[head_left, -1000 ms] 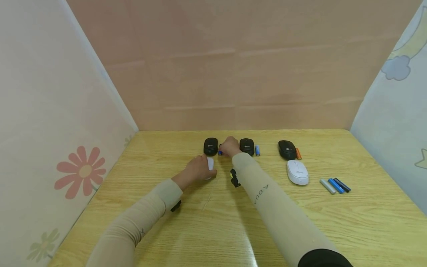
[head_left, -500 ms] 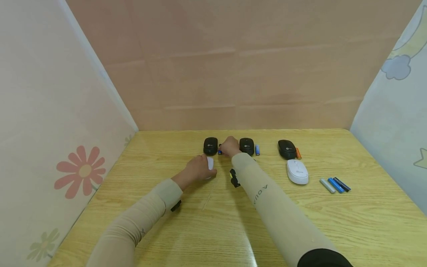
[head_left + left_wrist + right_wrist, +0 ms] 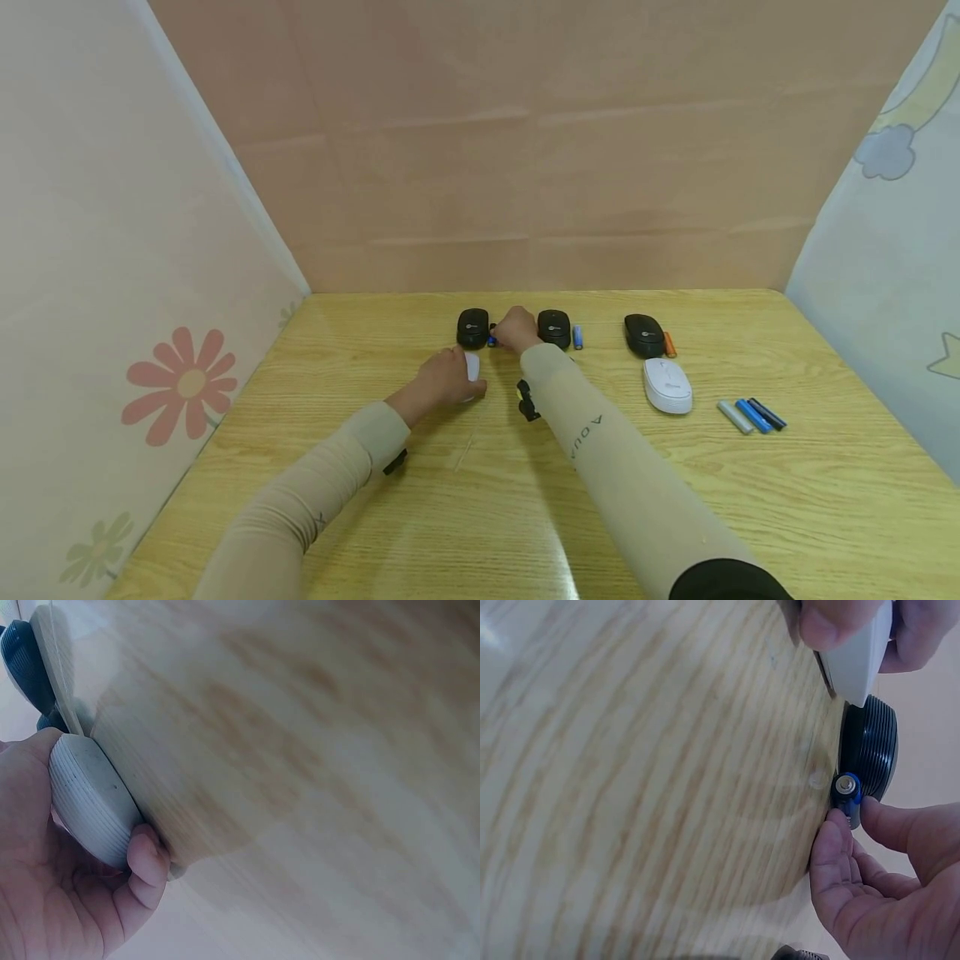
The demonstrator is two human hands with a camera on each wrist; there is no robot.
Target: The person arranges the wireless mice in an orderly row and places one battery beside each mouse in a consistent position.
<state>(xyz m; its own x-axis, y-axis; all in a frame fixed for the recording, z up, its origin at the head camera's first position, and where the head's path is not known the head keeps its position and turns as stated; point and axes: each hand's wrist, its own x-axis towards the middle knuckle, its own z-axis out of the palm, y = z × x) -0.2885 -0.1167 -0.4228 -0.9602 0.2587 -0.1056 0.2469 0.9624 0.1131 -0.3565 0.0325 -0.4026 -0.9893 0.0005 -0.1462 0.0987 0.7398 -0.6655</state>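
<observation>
My left hand (image 3: 446,379) grips a white computer mouse (image 3: 472,367) over the table; in the left wrist view the thumb and fingers lie round the ribbed sides of the white mouse (image 3: 94,799). My right hand (image 3: 517,329) is just right of a black mouse (image 3: 472,327). In the right wrist view its thumb and fingertips pinch a small battery (image 3: 853,817), mostly hidden by them. A blue battery (image 3: 846,784) with its metal end towards the camera lies right at these fingertips, beside the ribbed black mouse (image 3: 874,746).
Farther right stand a second black mouse (image 3: 554,328) with a light blue battery (image 3: 577,337), then a third black mouse (image 3: 644,335) with an orange battery (image 3: 670,344). Another white mouse (image 3: 667,386) sits in front. A grey battery (image 3: 735,417) and two blue ones lie at the right.
</observation>
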